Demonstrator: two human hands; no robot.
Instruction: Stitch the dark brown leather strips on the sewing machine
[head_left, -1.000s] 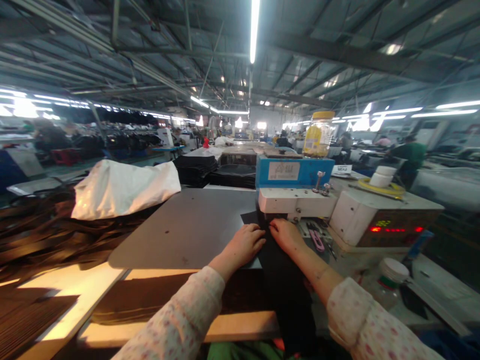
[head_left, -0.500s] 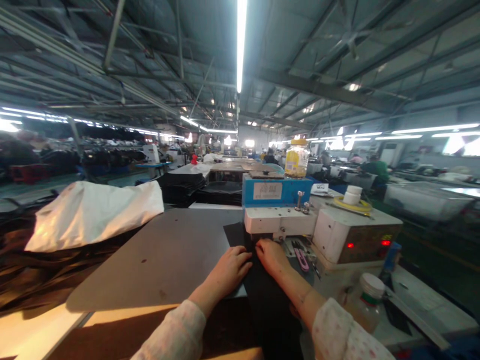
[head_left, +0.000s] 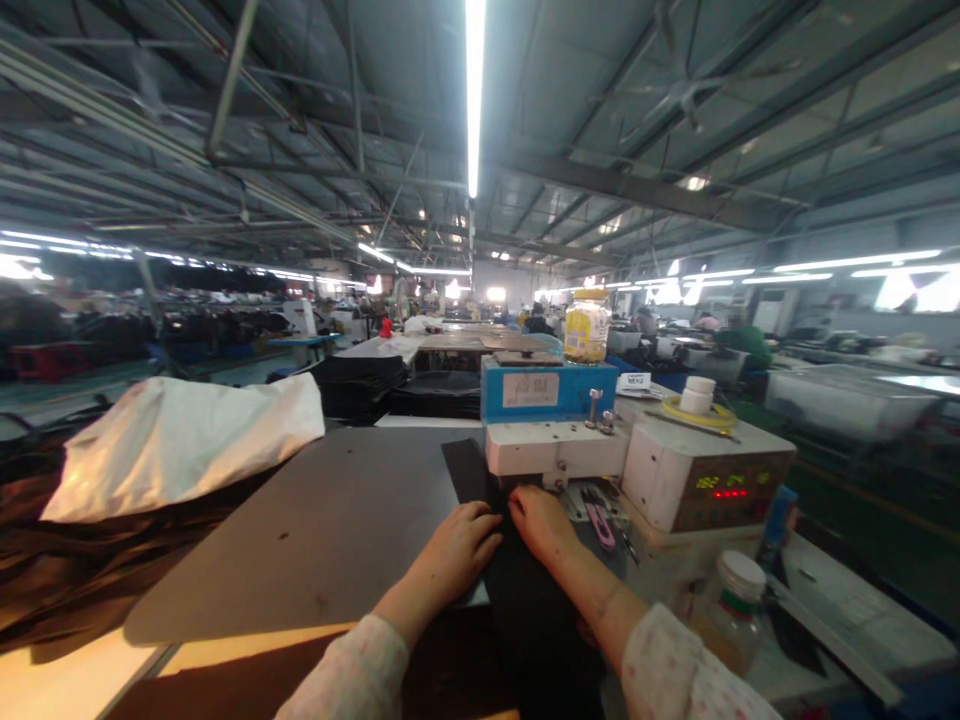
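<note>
Keep the black strip (head_left: 534, 605) flat — your left hand (head_left: 459, 545) and right hand (head_left: 546, 525) rest on it, whether gripping I can't tell — and clear of the machine head (head_left: 551, 449).

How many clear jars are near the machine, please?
2: the yellow-lidded jar atop the blue housing, and the white-lidded jar in front of the control box.

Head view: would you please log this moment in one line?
left hand: on black material; right hand: on black material, near white machine head; pink snips: beside right hand
</note>
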